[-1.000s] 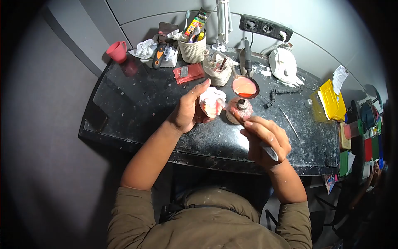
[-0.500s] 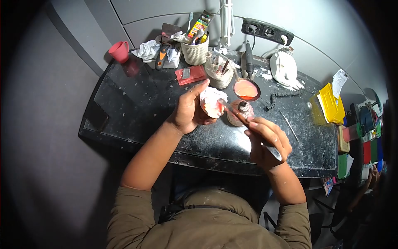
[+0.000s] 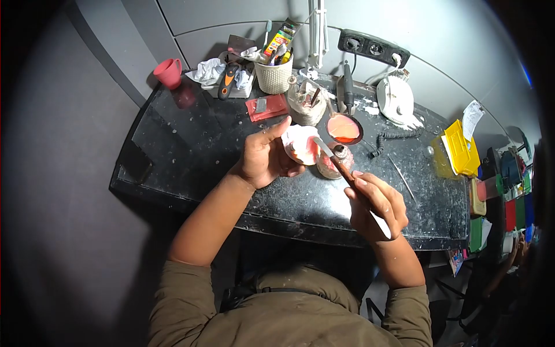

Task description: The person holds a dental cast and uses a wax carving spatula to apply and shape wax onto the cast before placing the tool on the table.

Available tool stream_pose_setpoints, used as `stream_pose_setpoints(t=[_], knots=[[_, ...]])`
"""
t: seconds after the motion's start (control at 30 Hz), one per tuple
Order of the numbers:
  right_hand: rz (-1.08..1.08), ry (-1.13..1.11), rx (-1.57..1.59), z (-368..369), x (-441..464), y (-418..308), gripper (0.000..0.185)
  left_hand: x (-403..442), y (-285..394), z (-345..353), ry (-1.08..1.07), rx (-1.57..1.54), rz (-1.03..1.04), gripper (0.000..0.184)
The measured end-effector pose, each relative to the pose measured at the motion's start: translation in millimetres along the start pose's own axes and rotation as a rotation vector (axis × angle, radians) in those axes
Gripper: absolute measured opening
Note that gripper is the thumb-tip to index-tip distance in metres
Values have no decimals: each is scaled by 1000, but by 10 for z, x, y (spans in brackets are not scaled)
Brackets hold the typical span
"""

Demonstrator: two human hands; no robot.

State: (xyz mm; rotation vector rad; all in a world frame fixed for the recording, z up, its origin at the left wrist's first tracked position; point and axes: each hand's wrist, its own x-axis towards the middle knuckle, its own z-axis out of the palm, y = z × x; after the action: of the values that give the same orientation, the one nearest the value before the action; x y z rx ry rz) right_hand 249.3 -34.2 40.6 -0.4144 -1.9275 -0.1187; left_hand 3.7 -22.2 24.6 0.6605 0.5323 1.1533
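My left hand (image 3: 261,155) is wrapped round a white plaster dental model (image 3: 293,137) with pink wax on its face, held above the table. My right hand (image 3: 378,202) grips a wax knife (image 3: 345,173) by its brown handle. The metal blade points up and left, with its tip at the model's right edge; whether it touches I cannot tell. Beneath the blade stands a wax-spattered spirit burner (image 3: 332,167) with a dark top, partly hidden by the knife. Just behind it lies a small pan (image 3: 342,125) of pink wax.
Behind the model are a red packet (image 3: 267,107) and a stained jar (image 3: 306,106). Further back stand a white basket (image 3: 273,78) of tools and a pink mug (image 3: 168,73). A handpiece (image 3: 348,87), a white device (image 3: 395,97) and a thin metal instrument (image 3: 402,178) lie right.
The model has turned slightly in my left hand, showing more of its pink surface. The knife has shifted a little, its blade tip now higher and at the model's right edge.
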Motion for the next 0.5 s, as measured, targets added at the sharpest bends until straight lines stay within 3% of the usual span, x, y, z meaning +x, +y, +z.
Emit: stream_pose_setpoints(t=[0.33, 0.5], knots=[[-128, -28, 28, 21, -12, 86, 41, 36, -28, -106, -88, 11, 40, 63], [-167, -58, 75, 26, -37, 68, 40, 41, -9, -85, -101, 20, 39, 65]])
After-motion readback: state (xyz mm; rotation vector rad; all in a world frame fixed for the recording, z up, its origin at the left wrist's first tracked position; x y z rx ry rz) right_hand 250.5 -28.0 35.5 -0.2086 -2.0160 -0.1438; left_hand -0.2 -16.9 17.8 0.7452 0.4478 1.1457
